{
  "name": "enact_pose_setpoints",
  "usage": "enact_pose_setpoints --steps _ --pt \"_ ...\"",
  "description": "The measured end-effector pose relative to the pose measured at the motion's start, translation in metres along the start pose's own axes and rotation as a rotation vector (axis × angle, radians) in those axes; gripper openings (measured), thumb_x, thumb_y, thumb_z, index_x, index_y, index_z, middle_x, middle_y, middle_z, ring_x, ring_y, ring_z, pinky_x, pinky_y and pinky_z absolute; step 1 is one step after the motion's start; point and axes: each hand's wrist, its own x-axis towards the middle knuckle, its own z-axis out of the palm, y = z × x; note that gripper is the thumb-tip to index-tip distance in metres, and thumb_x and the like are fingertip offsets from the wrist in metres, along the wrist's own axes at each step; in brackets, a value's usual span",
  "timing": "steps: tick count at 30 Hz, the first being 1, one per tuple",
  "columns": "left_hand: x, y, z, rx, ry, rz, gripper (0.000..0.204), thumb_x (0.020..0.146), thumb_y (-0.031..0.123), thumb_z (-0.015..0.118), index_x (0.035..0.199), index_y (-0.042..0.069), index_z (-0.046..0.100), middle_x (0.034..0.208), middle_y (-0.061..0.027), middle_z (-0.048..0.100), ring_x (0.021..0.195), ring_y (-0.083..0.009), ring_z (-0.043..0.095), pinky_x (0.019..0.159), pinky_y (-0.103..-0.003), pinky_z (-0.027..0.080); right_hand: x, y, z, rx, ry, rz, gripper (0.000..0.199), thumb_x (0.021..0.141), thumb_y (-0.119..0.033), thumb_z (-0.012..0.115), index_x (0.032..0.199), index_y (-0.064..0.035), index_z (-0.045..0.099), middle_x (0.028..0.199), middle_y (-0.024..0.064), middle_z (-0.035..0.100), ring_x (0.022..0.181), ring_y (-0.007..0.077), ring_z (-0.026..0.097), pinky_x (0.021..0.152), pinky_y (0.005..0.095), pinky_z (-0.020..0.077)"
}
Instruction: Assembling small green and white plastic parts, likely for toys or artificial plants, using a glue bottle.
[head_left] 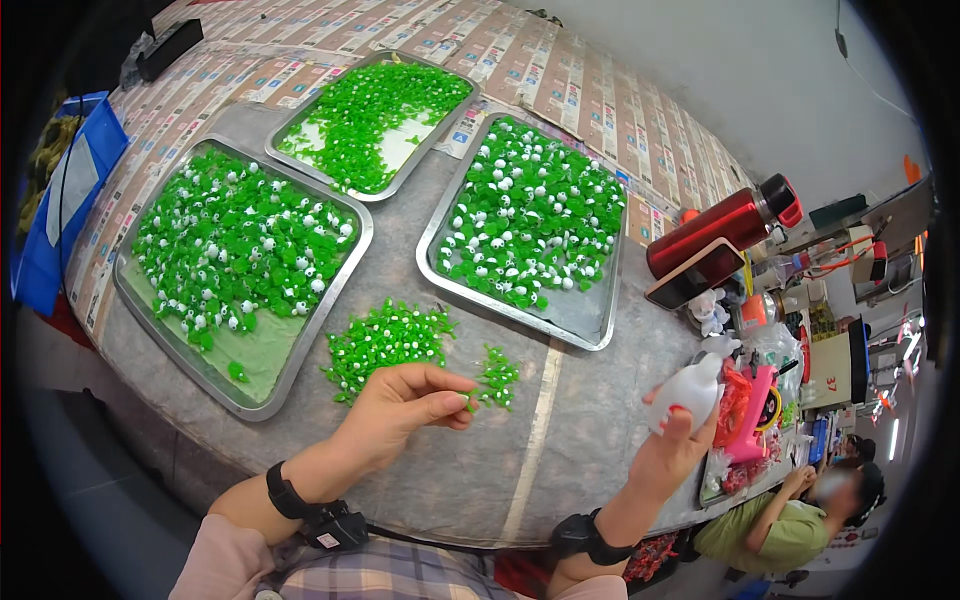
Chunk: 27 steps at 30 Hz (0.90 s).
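The left hand (415, 405) pinches a tiny green bit (470, 402) at its fingertips. A little green pile (497, 378) sits just right, a bigger pile (385, 343) just beyond. The right hand (668, 460) curls around a white bottle (688, 392). Farther lies a metal tray (585, 318).

Red no. (831, 384) on beige box (826, 363)

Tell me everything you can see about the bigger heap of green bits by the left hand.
The bigger heap is a loose, low scatter of tiny green pieces, plastic-looking, many showing whitish spots. It lies on the grey table covering, between the tray on the left and a smaller green heap. The left hand overlaps its near edge in view; contact is unclear.
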Motion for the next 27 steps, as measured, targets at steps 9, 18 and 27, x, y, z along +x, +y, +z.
enact_pose_setpoints --steps 9,18,27 --pt "0.001 0.0 -0.006 -0.161 -0.062 -0.077 0.01 0.076 0.009 0.057 0.084 0.004 0.055 0.074 -0.0042 0.058 0.066 -0.0106 0.056 0.063 -0.024 0.048 -0.027 -0.021 0.045 0.11 0.003 -0.101 0.063 0.051 -0.056 0.068 0.074 -0.0032 0.044 0.062 0.0012 0.042 0.055 0.009 0.038 0.047 0.0208 0.0276" --pt "0.001 0.001 -0.004 -0.184 -0.018 -0.103 0.008 0.074 0.006 0.057 0.081 0.002 0.053 0.072 -0.0071 0.057 0.064 -0.0148 0.056 0.059 -0.027 0.048 -0.031 -0.025 0.051 -0.051 -0.106 -0.132 0.06 0.061 -0.059 0.059 0.068 -0.0037 0.038 0.059 -0.0003 0.035 0.051 0.0083 0.033 0.046 0.0213 0.0255" --pt "0.002 0.0 -0.005 -0.19 -0.032 -0.1 0.009 0.074 0.008 0.058 0.08 0.002 0.053 0.071 -0.0073 0.057 0.063 -0.0148 0.056 0.059 -0.027 0.048 -0.033 -0.026 0.052 -0.083 -0.161 -0.112 0.059 0.062 -0.058 0.059 0.068 -0.0029 0.039 0.06 0.0 0.036 0.052 0.0083 0.034 0.047 0.0213 0.0264"
